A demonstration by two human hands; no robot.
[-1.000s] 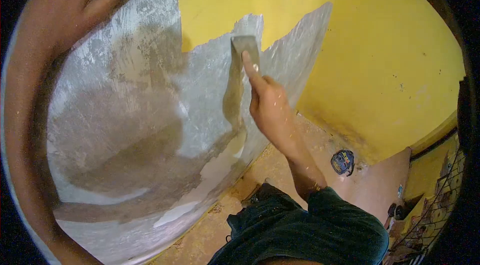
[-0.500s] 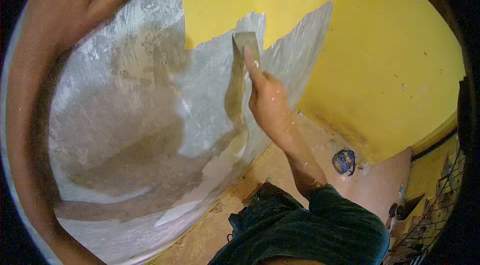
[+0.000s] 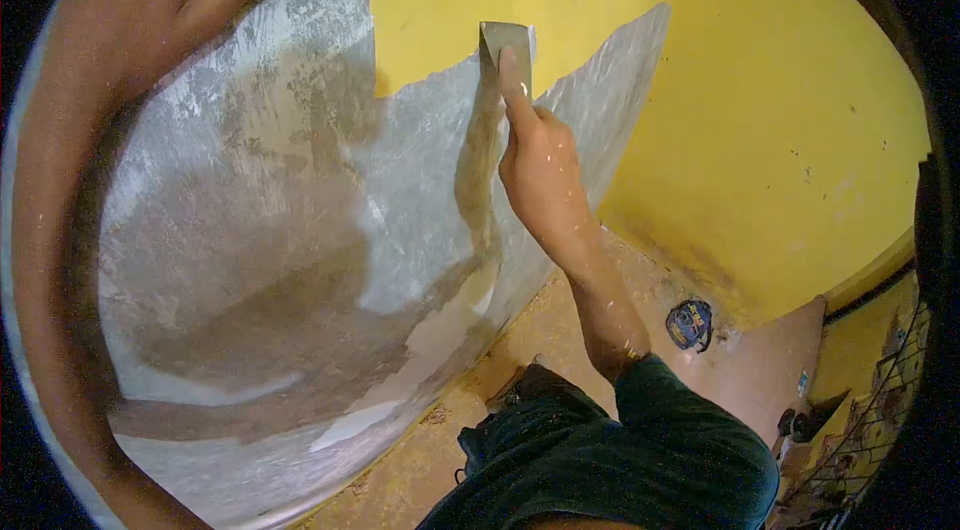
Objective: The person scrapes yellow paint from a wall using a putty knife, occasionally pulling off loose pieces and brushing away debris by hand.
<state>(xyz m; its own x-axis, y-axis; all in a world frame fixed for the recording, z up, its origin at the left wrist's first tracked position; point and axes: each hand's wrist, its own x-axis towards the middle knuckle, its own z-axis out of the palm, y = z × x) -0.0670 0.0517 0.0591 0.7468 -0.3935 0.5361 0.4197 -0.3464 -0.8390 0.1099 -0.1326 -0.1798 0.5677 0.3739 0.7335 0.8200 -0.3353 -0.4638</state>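
My right hand (image 3: 541,165) is closed round a putty knife (image 3: 515,34), with the index finger stretched along its blade. The blade lies against the wall at the ragged border between yellow paint (image 3: 430,0) and the grey bare surface (image 3: 420,200). White specks dot the hand and forearm. At the upper left, my left hand (image 3: 140,20) is beside the grey wall, its thumb stretched out. The tips of its other fingers are cut off by the view's edge. The putty knife's handle is mostly hidden in my grip.
A yellow side wall (image 3: 790,150) meets the scraped wall at the right. Below, on the brownish floor (image 3: 550,330), sits a dark blue bundle or bag (image 3: 689,325). A metal grille (image 3: 890,390) and dark items stand at the lower right.
My right hand has moved the putty knife upward and slightly right along the wall, to the top of the grey notch in the yellow paint. My left hand stays nearly still.
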